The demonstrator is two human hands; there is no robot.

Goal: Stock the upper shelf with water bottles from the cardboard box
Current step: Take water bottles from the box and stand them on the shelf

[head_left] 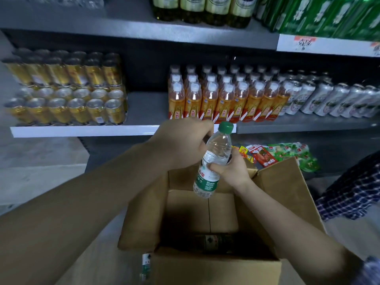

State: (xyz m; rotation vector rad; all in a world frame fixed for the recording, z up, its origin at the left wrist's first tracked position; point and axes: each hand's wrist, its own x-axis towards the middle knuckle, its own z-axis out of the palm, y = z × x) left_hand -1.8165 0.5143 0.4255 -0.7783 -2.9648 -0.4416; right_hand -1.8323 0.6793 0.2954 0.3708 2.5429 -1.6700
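A clear water bottle (213, 159) with a green cap and a green label hangs tilted above the open cardboard box (218, 262). My right hand (232, 171) grips its middle from the right. My left hand (183, 140) has its fingers curled round the bottle's upper part, just below the cap. One dark bottle (213, 241) lies at the bottom of the box. Another bottle (146, 266) stands outside the box at its near left corner. The shelf (144, 109) behind my hands has a bare gap between the can packs and the orange bottles.
Wrapped gold cans (65, 93) fill the shelf's left end; orange drink bottles (224, 99) and silver cans (333, 101) fill the right. Higher up stand yellow-green bottles (203, 9) and green cans (320, 15). Snack packets (277, 155) lie on the lower shelf behind the box.
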